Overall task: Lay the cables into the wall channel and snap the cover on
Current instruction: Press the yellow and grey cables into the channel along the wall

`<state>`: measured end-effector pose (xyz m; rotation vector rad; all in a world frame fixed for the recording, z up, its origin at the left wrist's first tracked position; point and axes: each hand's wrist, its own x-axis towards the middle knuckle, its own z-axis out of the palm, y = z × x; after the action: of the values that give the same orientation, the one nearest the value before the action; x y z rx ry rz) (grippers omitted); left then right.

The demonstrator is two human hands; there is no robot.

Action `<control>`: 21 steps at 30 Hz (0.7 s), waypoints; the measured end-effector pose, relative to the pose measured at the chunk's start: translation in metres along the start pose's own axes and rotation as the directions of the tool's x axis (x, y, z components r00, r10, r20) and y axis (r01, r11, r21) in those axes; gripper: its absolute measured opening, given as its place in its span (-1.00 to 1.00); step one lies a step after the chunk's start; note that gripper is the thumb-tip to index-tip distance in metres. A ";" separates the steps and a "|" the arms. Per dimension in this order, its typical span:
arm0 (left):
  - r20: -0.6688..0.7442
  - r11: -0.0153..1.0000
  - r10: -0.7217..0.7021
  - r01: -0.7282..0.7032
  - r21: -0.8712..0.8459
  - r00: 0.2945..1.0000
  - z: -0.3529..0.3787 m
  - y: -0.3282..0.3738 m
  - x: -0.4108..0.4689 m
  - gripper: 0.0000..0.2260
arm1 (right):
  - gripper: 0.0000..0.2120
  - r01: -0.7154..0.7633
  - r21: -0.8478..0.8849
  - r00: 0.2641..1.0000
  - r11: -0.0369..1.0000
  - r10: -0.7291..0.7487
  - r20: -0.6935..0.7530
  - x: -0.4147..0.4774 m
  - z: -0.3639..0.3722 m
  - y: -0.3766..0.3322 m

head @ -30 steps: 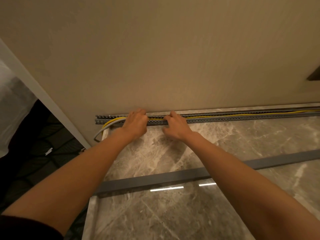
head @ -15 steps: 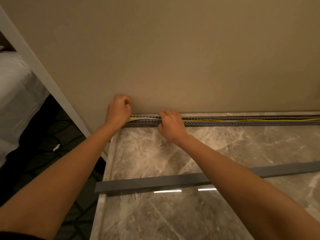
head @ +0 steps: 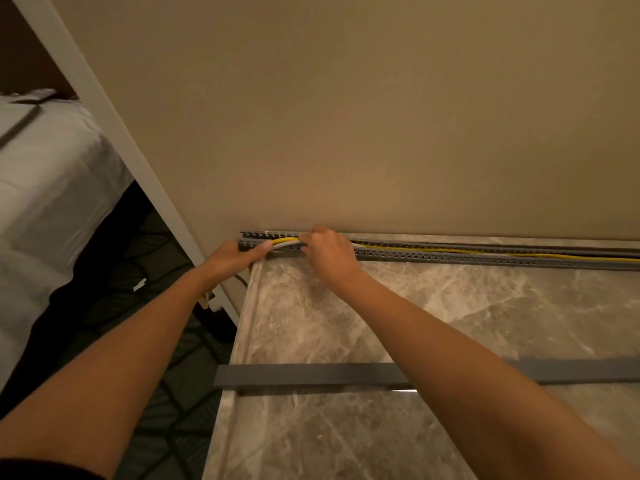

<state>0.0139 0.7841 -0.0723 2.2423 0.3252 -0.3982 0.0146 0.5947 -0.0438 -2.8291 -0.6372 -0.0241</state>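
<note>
We are viewing a beige wall (head: 346, 116) meeting a marble surface (head: 450, 323); a white bed (head: 45, 174) is standing left, over dark patterned carpet (head: 145, 258).

Room above marble top (head: 450, 323); cover strip (head: 304, 374) crosses.

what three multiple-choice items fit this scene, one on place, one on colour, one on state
1. Where is the grey cover?
A) on the marble surface, apart from the channel
B) snapped onto the channel
C) in a hand
2. What colour is the brightest cable?
A) red
B) yellow
C) blue
3. The channel is:
A) fully covered
B) empty
C) open, with cables inside
Answers: 1 A, it lies loose nearer the camera; 2 B, a yellow line runs along the channel; 3 C, cables show between its slotted walls.
</note>
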 end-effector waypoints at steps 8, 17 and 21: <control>-0.022 0.999 0.034 -0.033 0.038 0.999 -0.012 -0.024 -0.002 -0.65 | -0.73 0.011 -0.059 1.000 0.998 -0.011 0.014 0.001 -0.005 -0.002; -0.273 0.974 0.226 -0.225 0.033 0.935 -0.026 -0.017 -0.008 -0.77 | -0.73 0.016 -0.087 1.000 0.996 -0.016 0.001 0.000 -0.004 -0.002; -0.293 0.958 0.277 -0.288 0.006 0.915 -0.032 -0.009 -0.008 -0.76 | -0.73 0.008 -0.084 1.000 0.996 -0.007 0.011 0.000 -0.003 -0.001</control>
<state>0.0087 0.8136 -0.0558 2.2685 0.1525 0.0943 0.0143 0.5950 -0.0406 -2.9100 -0.6640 -0.0381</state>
